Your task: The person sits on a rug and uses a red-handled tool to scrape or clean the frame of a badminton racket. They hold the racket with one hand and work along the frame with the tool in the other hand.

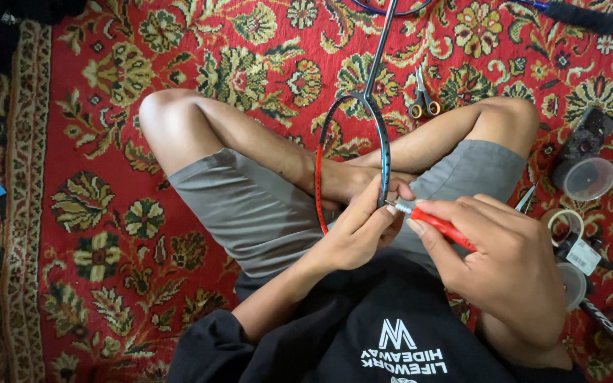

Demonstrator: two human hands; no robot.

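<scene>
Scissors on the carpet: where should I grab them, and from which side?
Take the scissors by the two orange ring handles, the end nearest the crossed legs. The blades point away, toward the top of the carpet, so coming from the leg side keeps fingers off the sharp end.

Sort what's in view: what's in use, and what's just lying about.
In use: racket frame, held by left hand; red-handled tool, held by right hand.
Lying about: scissors, clear tub, tape roll, second racket.
</scene>
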